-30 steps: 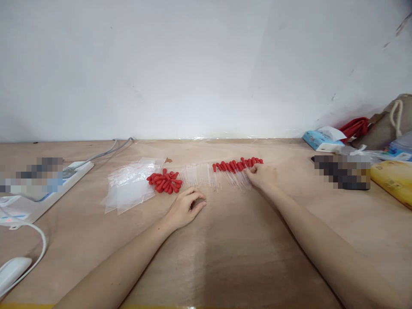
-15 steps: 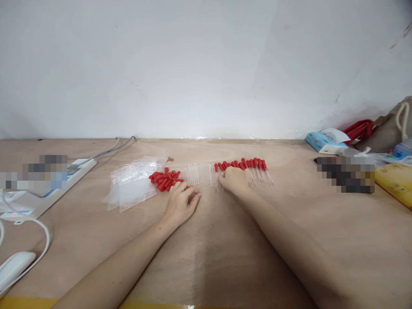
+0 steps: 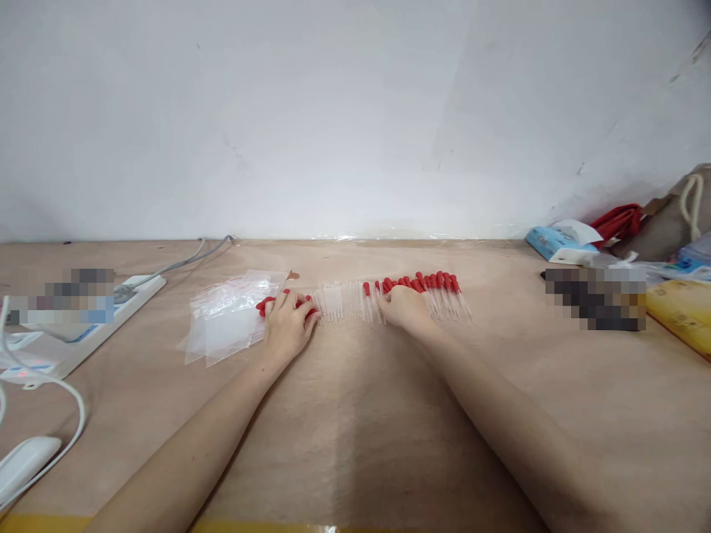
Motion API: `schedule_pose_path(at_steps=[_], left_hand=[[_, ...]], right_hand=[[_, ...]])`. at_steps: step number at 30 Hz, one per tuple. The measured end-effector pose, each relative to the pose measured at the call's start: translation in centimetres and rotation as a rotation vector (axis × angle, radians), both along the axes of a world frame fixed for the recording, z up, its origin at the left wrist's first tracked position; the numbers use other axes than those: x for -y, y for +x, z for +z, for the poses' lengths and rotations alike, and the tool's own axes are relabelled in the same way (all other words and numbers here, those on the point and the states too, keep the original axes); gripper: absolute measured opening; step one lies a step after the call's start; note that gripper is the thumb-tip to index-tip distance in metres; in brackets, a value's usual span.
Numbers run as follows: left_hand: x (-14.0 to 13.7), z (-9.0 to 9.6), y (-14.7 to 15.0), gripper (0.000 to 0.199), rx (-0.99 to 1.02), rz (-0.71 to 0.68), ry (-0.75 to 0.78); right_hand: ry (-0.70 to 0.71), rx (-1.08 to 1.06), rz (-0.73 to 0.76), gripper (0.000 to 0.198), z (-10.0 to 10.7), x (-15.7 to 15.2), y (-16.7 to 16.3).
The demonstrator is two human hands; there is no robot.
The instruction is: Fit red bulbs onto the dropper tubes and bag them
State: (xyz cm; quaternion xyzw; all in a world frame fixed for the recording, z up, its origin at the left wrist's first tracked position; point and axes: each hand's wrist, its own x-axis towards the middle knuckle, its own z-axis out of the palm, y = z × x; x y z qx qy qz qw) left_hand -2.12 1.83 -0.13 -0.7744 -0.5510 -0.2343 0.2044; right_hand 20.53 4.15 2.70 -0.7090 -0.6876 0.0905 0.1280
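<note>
My left hand [image 3: 287, 324] rests over a loose pile of red rubber bulbs [image 3: 264, 305], its fingers bent and apart. It covers most of the pile, and no bulb shows as lifted. To its right lies a row of thin clear tubes [image 3: 334, 302] without bulbs. My right hand [image 3: 407, 307] is closed in a pinch at a red-capped dropper [image 3: 378, 286], its fingertips by the clear stem. One capped dropper [image 3: 366, 290] lies just left of it. More red-bulbed droppers [image 3: 444, 285] lie side by side to the right; the hand hides part of that row.
Clear zip bags [image 3: 233, 318] lie overlapped left of the bulbs. A white power strip [image 3: 130, 296] with cables is at the left. On the right are a blue tissue pack [image 3: 561, 244], a blurred dark item [image 3: 594, 300] and a yellow packet [image 3: 683, 311]. A wall [image 3: 355, 133] rises behind.
My left hand has moved left from beside the bulbs to on top of the pile. The leftmost capped dropper has shifted slightly left, and my right hand stays nearly in place.
</note>
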Motion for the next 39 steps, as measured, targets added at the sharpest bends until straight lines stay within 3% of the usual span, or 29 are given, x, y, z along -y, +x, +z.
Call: schedule_pose_path(at_steps=[4,8,14,19,23,28,39], left_hand=[[-0.6,-0.7,-0.3,0.015,0.086,-0.1,0.007],[-0.6,-0.5,-0.1,0.016,0.148,-0.176,0.024],[2.0,0.6,2.7,0.011,0.398,-0.347,0.015],[3.9,-0.3,4.9,0.01,0.459,-0.433,-0.098],[3.9,-1.3,5.1,0.041,0.502,-0.43,-0.235],[3.6,-1.6,5.0,0.016,0.407,-0.494,-0.184],[4.0,-1.1,5.3,0.017,0.412,-0.518,-0.197]], right_hand=[[0.153,-0.082,0.078,0.025,-0.2,1.4,2.3],[0.375,-0.18,0.26,0.018,-1.9,3.2,4.8],[0.664,-0.201,0.453,0.029,-4.0,5.3,5.8],[0.621,-0.188,0.543,0.025,-4.5,6.2,5.0],[0.617,-0.168,0.611,0.022,-4.9,6.4,4.8],[0.643,-0.13,0.63,0.022,-4.9,6.5,4.8],[0.649,-0.096,0.713,0.019,-4.7,6.5,4.6]])
